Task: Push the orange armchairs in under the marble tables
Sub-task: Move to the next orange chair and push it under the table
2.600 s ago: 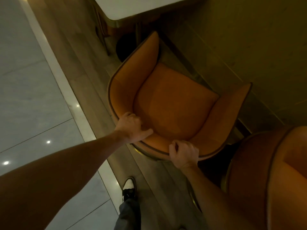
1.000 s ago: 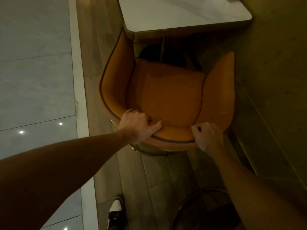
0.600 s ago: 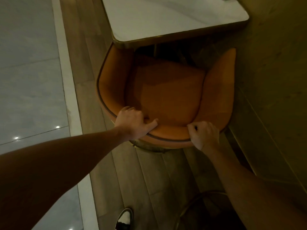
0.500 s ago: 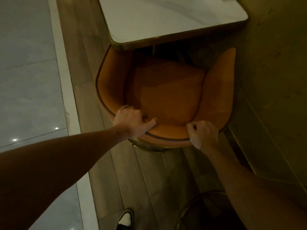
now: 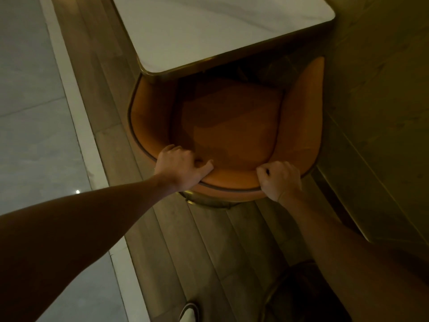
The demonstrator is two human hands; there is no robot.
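Observation:
An orange armchair [image 5: 232, 126] with dark piping stands in front of me, its backrest toward me. The front of its seat and left arm sit beneath the edge of the white marble table [image 5: 209, 26], which has a brass rim. My left hand [image 5: 181, 168] grips the left part of the backrest top, thumb over the rim. My right hand [image 5: 281, 180] is closed on the backrest top further right. The chair's right arm stands beside the table's near right corner.
A panelled wall [image 5: 376, 89] with a low step runs close along the chair's right side. Wooden floorboards [image 5: 204, 252] lie under me, pale stone tiles [image 5: 32, 126] to the left. Another chair's dark round edge [image 5: 290, 296] shows at bottom right, my shoe [image 5: 189, 313] at the bottom.
The armchair has turned square to the table and slid forward under its edge, with both hands staying on the backrest.

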